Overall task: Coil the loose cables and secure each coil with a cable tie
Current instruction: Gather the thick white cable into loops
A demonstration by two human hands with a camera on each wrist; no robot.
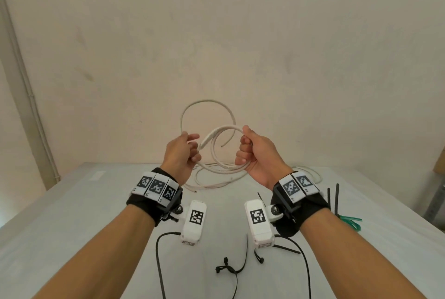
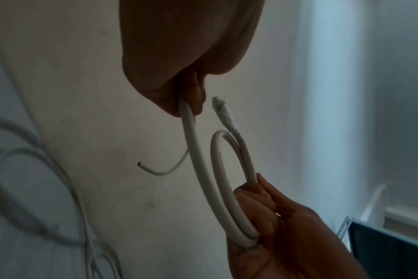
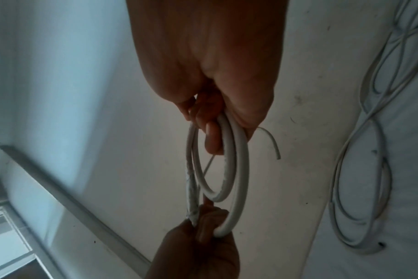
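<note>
I hold a thick white cable (image 1: 225,127) in the air above the grey table (image 1: 96,214), bent into a couple of loops. My right hand (image 1: 245,144) grips the gathered loops in its curled fingers; in the right wrist view the white cable (image 3: 239,169) hangs as rings from that right hand (image 3: 217,132). My left hand (image 1: 192,147) pinches one strand of the cable (image 2: 196,151) at the loop's far side, level with the right hand. The cable's frayed end (image 2: 218,105) sticks out free beside my left hand (image 2: 191,105). A thinner tail (image 1: 207,101) arcs upward behind.
More loose white cable (image 1: 216,179) lies at the table's back edge under my hands, and another at the back right (image 1: 313,173). Black cable ties (image 1: 243,260) lie near the front, more at the right (image 1: 336,198) beside green ties (image 1: 349,220). A plain wall stands behind.
</note>
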